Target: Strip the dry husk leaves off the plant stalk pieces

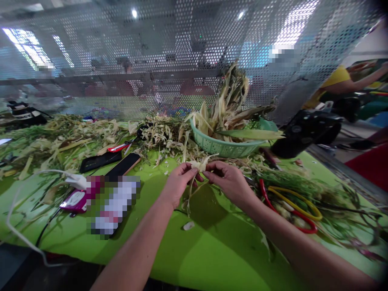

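Over one green table (188,262), the left hand (178,182) and right hand (228,178) pinch one pale husk strip (201,165). One basket (224,147) stands beyond.

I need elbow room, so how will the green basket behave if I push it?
The basket is probably light for its size, being openwork and filled with dry-looking husks. They might shift or drop, piled high with some jutting out.

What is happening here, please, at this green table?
A person's left hand and right hand pinch a pale, husk-like piece above the green table. Beyond the hands is a green basket holding dry husks. Red and yellow loop handles lie to the right, among greenery.
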Demonstrator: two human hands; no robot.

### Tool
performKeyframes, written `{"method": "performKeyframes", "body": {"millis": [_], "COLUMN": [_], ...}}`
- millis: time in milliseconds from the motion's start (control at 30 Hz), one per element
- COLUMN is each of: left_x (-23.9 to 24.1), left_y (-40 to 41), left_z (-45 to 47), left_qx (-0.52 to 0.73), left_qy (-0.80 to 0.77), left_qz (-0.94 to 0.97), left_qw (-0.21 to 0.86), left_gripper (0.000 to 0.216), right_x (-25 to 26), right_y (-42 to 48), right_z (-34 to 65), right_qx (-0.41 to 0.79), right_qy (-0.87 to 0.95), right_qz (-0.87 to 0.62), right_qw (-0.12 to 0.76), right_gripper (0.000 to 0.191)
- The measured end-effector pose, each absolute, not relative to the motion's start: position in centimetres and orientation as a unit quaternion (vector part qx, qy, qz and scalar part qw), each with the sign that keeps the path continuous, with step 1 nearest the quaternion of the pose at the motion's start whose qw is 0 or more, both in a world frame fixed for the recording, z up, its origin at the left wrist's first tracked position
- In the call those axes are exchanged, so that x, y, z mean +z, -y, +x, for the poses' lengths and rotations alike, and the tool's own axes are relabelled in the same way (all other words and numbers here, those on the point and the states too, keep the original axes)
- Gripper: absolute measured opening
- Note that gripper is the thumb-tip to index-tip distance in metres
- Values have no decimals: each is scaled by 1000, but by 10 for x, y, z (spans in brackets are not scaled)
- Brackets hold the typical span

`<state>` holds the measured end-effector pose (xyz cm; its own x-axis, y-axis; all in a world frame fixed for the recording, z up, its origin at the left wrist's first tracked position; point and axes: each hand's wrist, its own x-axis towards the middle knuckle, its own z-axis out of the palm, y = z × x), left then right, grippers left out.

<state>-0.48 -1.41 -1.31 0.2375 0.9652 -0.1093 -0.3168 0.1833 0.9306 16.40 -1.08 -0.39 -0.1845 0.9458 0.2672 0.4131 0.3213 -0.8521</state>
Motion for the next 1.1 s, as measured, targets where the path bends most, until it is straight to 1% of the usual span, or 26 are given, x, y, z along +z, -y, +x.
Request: {"method": "performKeyframes", "body": {"millis": [167,333,533,700,900,1100], "left_x": [-6,-3,-11,-10,-8,-7], "left_y": [18,20,18,19,19,19], "left_z": [-3,-1,3,4,3,3], "left_qx": [495,501,523,530,518,515], "left_qy": [-385,-378,-355,-351,-377,-390], "left_qz": [434,429,419,400,419,428], "left_qw": [647,650,652,660,644,633], "left_gripper": [21,25,24,22,22,20], "right_x": [-4,-3,0,1,-2,-8], "right_y": [13,13,14,15,17,15], "right_z": [160,157,152,152,152,150], "right_qx": [397,450,487,477,403,422], "right_qy": [642,601,574,583,620,609], "right_qz": [-494,-483,-492,-496,-504,-497], "right_qw": [431,450,438,431,446,452], "right_gripper": [19,21,22,24,25,22]}}
